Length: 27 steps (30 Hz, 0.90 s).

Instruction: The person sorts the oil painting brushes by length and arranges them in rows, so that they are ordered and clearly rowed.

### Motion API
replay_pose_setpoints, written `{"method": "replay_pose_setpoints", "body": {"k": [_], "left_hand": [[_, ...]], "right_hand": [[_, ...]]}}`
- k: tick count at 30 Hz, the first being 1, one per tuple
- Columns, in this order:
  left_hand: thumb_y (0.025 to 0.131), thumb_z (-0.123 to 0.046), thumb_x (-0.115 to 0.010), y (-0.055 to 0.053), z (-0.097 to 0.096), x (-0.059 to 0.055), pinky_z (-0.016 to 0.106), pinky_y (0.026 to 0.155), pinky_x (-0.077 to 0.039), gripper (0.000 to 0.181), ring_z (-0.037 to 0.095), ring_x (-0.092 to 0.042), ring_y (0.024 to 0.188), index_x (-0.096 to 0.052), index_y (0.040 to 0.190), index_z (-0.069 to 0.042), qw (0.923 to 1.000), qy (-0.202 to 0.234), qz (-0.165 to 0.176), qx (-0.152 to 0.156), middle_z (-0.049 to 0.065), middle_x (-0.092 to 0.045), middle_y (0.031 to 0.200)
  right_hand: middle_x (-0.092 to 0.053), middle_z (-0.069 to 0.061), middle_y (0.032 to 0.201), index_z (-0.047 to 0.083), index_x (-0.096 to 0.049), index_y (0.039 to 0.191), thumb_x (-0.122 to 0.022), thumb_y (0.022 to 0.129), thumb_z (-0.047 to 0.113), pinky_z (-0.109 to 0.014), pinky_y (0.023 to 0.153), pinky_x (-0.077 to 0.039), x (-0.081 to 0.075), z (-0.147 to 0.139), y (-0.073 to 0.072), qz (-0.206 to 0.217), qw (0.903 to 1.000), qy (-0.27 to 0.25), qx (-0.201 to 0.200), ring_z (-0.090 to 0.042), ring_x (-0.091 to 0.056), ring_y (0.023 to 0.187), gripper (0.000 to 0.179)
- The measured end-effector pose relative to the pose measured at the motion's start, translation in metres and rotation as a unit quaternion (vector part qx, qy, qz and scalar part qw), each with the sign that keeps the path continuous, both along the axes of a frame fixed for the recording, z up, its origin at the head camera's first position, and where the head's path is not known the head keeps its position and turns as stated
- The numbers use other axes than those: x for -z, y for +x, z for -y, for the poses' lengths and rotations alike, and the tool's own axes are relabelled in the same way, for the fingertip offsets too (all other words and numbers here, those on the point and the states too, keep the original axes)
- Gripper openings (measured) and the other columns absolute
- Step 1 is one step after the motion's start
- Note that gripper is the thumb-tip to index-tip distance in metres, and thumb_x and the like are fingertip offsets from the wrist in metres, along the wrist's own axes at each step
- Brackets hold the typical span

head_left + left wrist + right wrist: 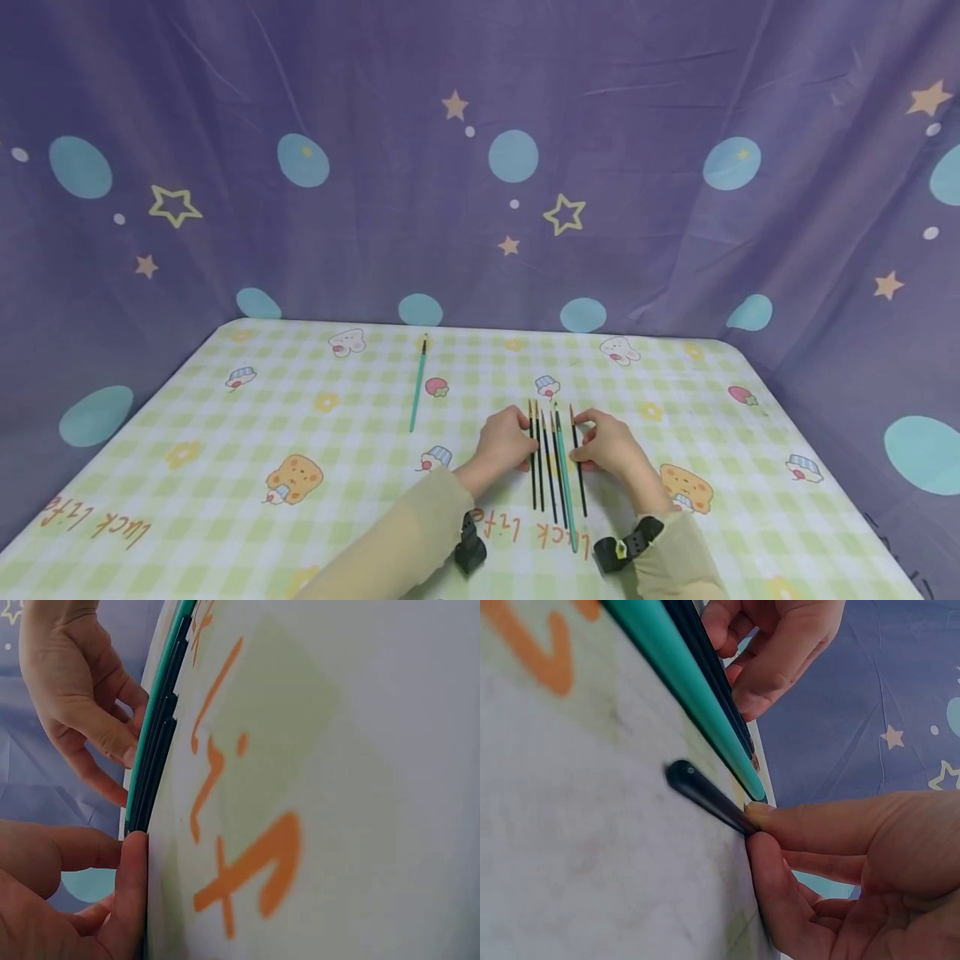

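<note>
Several black paintbrushes (550,483) lie side by side on the table, bristles pointing away. A longer teal paintbrush (567,492) lies along their right side. My left hand (506,437) is at the left edge of this row, its thumb and index finger pinching the leftmost black paintbrush (534,492). To the right, my right hand (609,443) pinches a separate black paintbrush (705,793) between thumb and index finger. A gap shows between that brush and the teal one in the head view.
Another teal paintbrush (417,387) lies farther back on the left. A green-checked tablecloth (225,433) with printed cartoons covers the table. Behind it hangs a purple curtain (375,233). Black wrist devices sit on both forearms.
</note>
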<state>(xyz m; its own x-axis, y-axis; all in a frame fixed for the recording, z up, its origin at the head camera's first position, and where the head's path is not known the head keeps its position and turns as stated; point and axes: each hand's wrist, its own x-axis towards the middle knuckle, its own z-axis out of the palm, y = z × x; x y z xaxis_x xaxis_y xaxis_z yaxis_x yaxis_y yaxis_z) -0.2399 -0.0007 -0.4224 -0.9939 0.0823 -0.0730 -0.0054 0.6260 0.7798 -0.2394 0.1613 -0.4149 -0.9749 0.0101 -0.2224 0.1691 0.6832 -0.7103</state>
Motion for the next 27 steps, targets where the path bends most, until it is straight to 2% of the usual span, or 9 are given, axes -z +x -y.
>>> {"method": "replay_pose_setpoints", "body": {"k": [8, 11, 19, 23, 27], "left_hand": [[0.072, -0.007, -0.068, -0.001, -0.006, -0.001, 0.020, 0.041, -0.042, 0.020, 0.010, -0.047, 0.033, -0.050, 0.079, -0.005, 0.9990, -0.043, -0.012, -0.003, 0.003, -0.053, 0.053], [0.071, -0.006, -0.066, -0.002, -0.008, -0.003, 0.021, 0.039, -0.040, 0.018, 0.012, -0.047, 0.035, -0.049, 0.075, -0.005, 0.9984, -0.054, -0.015, -0.006, 0.003, -0.051, 0.054], [0.071, -0.004, -0.064, -0.005, -0.012, -0.008, 0.023, 0.033, -0.039, 0.015, 0.013, -0.048, 0.035, -0.054, 0.081, 0.000, 0.9969, -0.075, -0.023, 0.006, 0.004, -0.051, 0.054], [0.071, -0.007, -0.066, -0.007, -0.012, -0.007, 0.022, 0.034, -0.039, 0.012, 0.012, -0.047, 0.033, -0.055, 0.074, -0.002, 0.9949, -0.096, -0.030, 0.013, 0.003, -0.052, 0.050], [0.071, -0.010, -0.068, -0.008, -0.009, -0.007, 0.022, 0.034, -0.040, 0.013, 0.011, -0.047, 0.032, -0.056, 0.067, -0.004, 0.9960, -0.087, -0.013, 0.017, 0.002, -0.053, 0.046]], "right_hand": [[-0.051, -0.009, 0.078, 0.001, -0.051, 0.118, -0.071, 0.071, -0.001, -0.025, 0.050, -0.050, -0.001, 0.000, 0.002, -0.006, 1.0000, -0.002, -0.001, -0.014, -0.053, 0.057, 0.051], [-0.051, -0.009, 0.078, 0.001, -0.051, 0.118, -0.071, 0.071, -0.001, -0.024, 0.049, -0.050, -0.002, 0.000, 0.001, -0.005, 1.0000, -0.003, 0.001, -0.014, -0.053, 0.056, 0.051], [-0.051, -0.010, 0.080, 0.001, -0.051, 0.119, -0.071, 0.071, 0.000, -0.024, 0.050, -0.050, -0.002, 0.000, -0.001, -0.001, 1.0000, 0.006, 0.000, -0.014, -0.054, 0.057, 0.052], [-0.052, -0.010, 0.081, 0.002, -0.051, 0.119, -0.071, 0.071, 0.001, -0.024, 0.050, -0.050, -0.002, -0.001, -0.002, -0.002, 1.0000, 0.006, -0.001, -0.014, -0.053, 0.057, 0.052], [-0.051, -0.010, 0.080, 0.001, -0.051, 0.119, -0.071, 0.071, 0.001, -0.024, 0.050, -0.049, -0.001, -0.001, -0.001, -0.001, 1.0000, 0.005, -0.004, -0.014, -0.053, 0.057, 0.052]]}}
